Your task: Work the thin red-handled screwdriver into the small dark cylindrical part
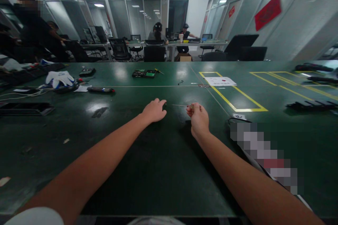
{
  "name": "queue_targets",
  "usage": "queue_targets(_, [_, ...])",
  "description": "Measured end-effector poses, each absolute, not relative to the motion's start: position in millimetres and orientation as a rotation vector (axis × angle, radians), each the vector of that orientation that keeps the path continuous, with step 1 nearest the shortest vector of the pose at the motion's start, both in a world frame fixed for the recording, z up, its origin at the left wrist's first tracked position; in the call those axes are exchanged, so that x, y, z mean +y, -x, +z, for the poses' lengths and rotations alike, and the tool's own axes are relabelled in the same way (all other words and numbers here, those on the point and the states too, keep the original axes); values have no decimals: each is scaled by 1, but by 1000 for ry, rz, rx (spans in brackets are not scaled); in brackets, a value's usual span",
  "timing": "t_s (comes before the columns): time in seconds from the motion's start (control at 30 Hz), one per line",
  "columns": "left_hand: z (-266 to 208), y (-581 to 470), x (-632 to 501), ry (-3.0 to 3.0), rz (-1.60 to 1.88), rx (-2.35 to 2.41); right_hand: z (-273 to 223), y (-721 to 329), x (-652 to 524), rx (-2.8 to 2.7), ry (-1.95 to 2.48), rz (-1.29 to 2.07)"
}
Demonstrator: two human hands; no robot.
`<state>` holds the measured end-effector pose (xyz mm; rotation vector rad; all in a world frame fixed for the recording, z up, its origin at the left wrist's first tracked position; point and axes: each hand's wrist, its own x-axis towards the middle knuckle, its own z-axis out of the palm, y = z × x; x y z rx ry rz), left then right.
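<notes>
My right hand (200,117) is closed around the handle of a thin screwdriver (180,105). Its slender metal shaft points left, toward my left hand. My left hand (155,110) reaches in from the left, thumb and forefinger curved around a small dark piece (165,105) at the fingertips. That piece is too small to name. A short gap separates the screwdriver's tip from it. Both hands are over the middle of the green table (148,168).
White-and-blue gloves (60,78), a dark pen-shaped tool (100,90) and a black tray (25,109) lie left. Farther back is a green circuit board assembly (144,73). White paper (220,81) lies across yellow tape; a black slotted part (311,105) sits right. People are in the background.
</notes>
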<state>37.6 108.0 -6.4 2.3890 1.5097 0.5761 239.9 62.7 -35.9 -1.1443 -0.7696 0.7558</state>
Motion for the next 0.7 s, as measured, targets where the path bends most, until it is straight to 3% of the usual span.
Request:
queue_targets(0.4, [-3, -42, 148, -2185, 727, 1485, -28, -240, 56, -736, 1112, 835])
queue_targets(0.7, [16, 29, 133, -2008, 859, 1519, -26, -232, 50, -744, 1106, 899])
